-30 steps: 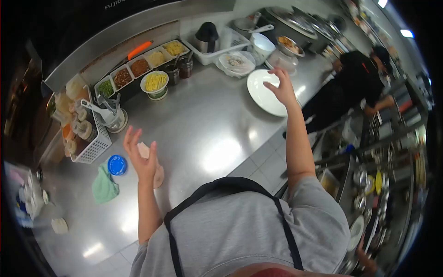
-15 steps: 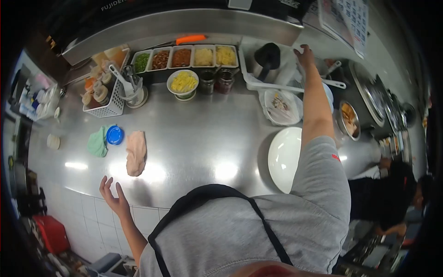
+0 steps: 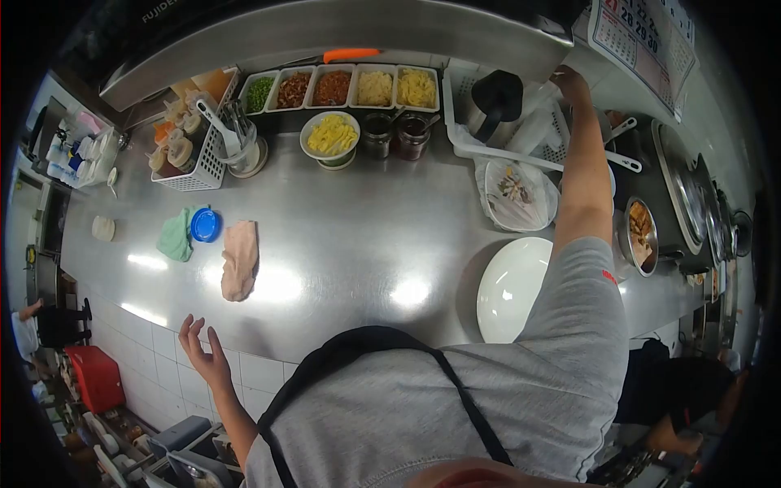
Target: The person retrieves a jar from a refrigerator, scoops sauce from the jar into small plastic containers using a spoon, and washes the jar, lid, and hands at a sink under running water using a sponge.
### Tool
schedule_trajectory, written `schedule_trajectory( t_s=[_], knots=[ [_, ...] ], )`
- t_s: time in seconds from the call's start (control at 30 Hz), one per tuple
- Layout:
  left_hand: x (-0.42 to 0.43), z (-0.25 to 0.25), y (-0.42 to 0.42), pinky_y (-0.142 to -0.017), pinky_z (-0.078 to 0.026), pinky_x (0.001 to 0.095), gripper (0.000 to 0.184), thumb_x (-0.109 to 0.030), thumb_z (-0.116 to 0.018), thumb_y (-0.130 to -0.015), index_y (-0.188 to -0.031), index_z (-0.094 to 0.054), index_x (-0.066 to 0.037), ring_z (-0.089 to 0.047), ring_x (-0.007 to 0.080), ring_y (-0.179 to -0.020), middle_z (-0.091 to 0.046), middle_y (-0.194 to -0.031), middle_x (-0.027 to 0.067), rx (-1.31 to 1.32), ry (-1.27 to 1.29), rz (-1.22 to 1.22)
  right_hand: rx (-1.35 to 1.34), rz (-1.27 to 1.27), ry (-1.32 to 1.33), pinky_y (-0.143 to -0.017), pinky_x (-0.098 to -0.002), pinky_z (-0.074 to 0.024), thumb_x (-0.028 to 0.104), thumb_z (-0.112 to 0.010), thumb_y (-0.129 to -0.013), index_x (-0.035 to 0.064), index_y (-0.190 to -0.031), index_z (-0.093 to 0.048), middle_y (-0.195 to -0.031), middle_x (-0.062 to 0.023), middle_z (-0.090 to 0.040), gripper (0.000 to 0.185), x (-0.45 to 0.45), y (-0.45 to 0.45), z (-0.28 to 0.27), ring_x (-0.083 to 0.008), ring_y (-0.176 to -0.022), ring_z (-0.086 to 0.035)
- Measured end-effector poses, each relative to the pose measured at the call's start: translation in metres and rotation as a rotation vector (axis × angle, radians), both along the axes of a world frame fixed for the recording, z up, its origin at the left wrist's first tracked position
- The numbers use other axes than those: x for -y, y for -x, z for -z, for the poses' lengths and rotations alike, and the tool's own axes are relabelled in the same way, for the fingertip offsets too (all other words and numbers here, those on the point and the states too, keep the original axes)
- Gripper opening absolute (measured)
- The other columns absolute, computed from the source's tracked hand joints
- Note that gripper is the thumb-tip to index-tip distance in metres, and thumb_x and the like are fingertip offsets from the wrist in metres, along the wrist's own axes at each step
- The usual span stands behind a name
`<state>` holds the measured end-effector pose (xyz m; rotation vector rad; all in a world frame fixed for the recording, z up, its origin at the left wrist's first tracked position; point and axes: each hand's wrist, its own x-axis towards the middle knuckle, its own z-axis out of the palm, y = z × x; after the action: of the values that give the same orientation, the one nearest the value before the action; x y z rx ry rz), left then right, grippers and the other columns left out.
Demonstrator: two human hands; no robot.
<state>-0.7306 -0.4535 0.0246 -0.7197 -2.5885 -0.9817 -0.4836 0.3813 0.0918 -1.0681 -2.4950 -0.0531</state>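
Observation:
My left hand [image 3: 203, 354] hovers past the counter's front edge, fingers spread and holding nothing. Closest to it on the steel is a folded pink cloth [image 3: 240, 260]; a green cloth [image 3: 174, 236] and a blue lid [image 3: 206, 225] lie farther left. My right arm stretches to the back right, and my right hand [image 3: 573, 84] is above the back of a white basket [image 3: 461, 122]. Its fingers look bent together beside clear plastic [image 3: 533, 122]; what they hold, if anything, I cannot make out. A black-handled pitcher [image 3: 496, 102] stands in the basket. A large white plate [image 3: 512, 285] sits under my right arm.
Several ingredient trays [image 3: 333, 88] line the back, with a bowl of yellow shreds [image 3: 331, 138] and two dark jars [image 3: 413, 140] before them. A sauce-bottle basket [image 3: 192, 177] stands left. A lined bowl [image 3: 518, 191] and a metal bowl [image 3: 640, 236] are right. Another person [image 3: 675, 390] is at lower right.
My right hand has moved right in the view, and its spread fingers have bent together. The camera view has shifted slightly. My left hand stays spread in nearly the same place.

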Motion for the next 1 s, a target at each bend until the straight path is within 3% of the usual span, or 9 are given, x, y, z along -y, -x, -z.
schedule_trajectory(
  t_s=[0.1,0.27,0.33,0.4,0.53,0.6,0.7,0.77,1.0],
  knots=[
    [-0.001,-0.001,0.005,-0.092,-0.038,0.0363,0.018,0.0,-0.055,-0.083,-0.1,-0.056,-0.003,-0.048,0.0265,-0.109,-0.049,-0.119,0.0124,-0.004,0.001,0.019,-0.137,0.179,0.178,-0.082,-0.0365,-0.0466,0.051,-0.064,-0.073,0.0177,-0.107,-0.063,-0.102,-0.0106,-0.065,0.048,0.036,-0.001,-0.022,-0.0271,-0.096,-0.061],
    [-0.001,0.001,0.012,-0.093,-0.037,0.0372,0.021,0.001,-0.057,-0.081,-0.101,-0.056,-0.002,-0.047,0.0279,-0.11,-0.05,-0.117,0.0136,-0.041,-0.026,0.06,-0.401,0.115,-0.049,-0.083,-0.0359,-0.0454,0.044,-0.069,-0.072,0.0169,-0.107,-0.063,-0.101,-0.0107,-0.065,0.045,0.113,-0.01,-0.045,-0.0276,-0.096,-0.061],
    [-0.009,0.0,0.013,-0.093,-0.038,0.0384,0.026,0.003,-0.059,-0.078,-0.104,-0.056,-0.002,-0.049,0.0302,-0.108,-0.053,-0.114,0.0156,-0.047,-0.103,0.121,-0.499,-0.02,0.03,-0.08,-0.0322,-0.0454,0.035,-0.071,-0.074,0.0059,-0.105,-0.063,-0.096,-0.0127,-0.065,0.044,0.171,-0.018,-0.051,-0.0219,-0.088,-0.062],
    [-0.023,-0.004,0.011,-0.093,-0.038,0.0378,0.033,0.004,-0.061,-0.074,-0.106,-0.055,-0.002,-0.05,0.0312,-0.108,-0.053,-0.113,0.0165,-0.072,-0.14,0.214,-0.667,-0.14,0.395,-0.08,-0.0255,-0.0437,0.022,-0.067,-0.08,-0.0014,-0.106,-0.061,-0.094,-0.0075,-0.064,0.036,0.271,-0.014,-0.064,-0.0127,-0.086,-0.058],
    [-0.05,-0.037,0.0,-0.09,-0.041,0.0364,0.043,0.002,-0.068,-0.07,-0.109,-0.053,-0.003,-0.051,0.0301,-0.107,-0.053,-0.115,0.0157,0.01,-0.327,0.553,-0.561,-0.529,0.816,-0.072,-0.0232,-0.0417,0.013,-0.067,-0.078,0.0034,-0.1,-0.061,-0.09,0.0002,-0.059,0.025,0.439,0.054,-0.04,-0.0096,-0.078,-0.051],
    [-0.042,-0.056,-0.002,-0.088,-0.044,0.0355,0.049,-0.007,-0.075,-0.067,-0.112,-0.056,-0.007,-0.053,0.0287,-0.106,-0.054,-0.115,0.0133,-0.029,-0.289,0.737,-0.318,-0.687,0.713,-0.067,-0.0241,-0.0418,0.017,-0.071,-0.074,0.0045,-0.096,-0.062,-0.087,-0.002,-0.057,0.026,0.523,0.11,-0.025,-0.0105,-0.074,-0.051],
    [-0.001,-0.075,0.009,-0.083,-0.046,0.0334,0.042,-0.007,-0.074,-0.067,-0.107,-0.062,-0.009,-0.055,0.0248,-0.1,-0.056,-0.112,0.0097,-0.147,-0.209,0.841,-0.152,-0.987,0.957,-0.065,-0.0257,-0.0441,0.012,-0.068,-0.072,0.0032,-0.094,-0.062,-0.083,-0.0045,-0.057,0.025,0.638,0.182,0.001,-0.0126,-0.075,-0.054],
    [0.049,-0.056,0.027,-0.077,-0.047,0.0324,0.037,-0.008,-0.072,-0.068,-0.104,-0.063,-0.01,-0.056,0.0236,-0.093,-0.058,-0.108,0.0077,-0.147,-0.229,0.755,-0.162,-1.098,1.209,-0.064,-0.0259,-0.0451,0.01,-0.065,-0.071,0.0024,-0.092,-0.061,-0.082,-0.006,-0.057,0.023,0.702,0.224,0.016,-0.0134,-0.073,-0.055],
    [0.248,-0.008,0.077,-0.066,-0.048,0.028,0.025,0.0,-0.072,-0.065,-0.089,-0.066,-0.005,-0.059,0.02,-0.079,-0.063,-0.09,0.0062,-0.296,-0.289,0.269,0.128,-1.368,1.252,-0.062,-0.026,-0.0467,0.011,-0.062,-0.075,0.0019,-0.089,-0.061,-0.076,-0.0049,-0.058,0.017,0.905,0.346,0.059,-0.0133,-0.066,-0.056]
  ],
)
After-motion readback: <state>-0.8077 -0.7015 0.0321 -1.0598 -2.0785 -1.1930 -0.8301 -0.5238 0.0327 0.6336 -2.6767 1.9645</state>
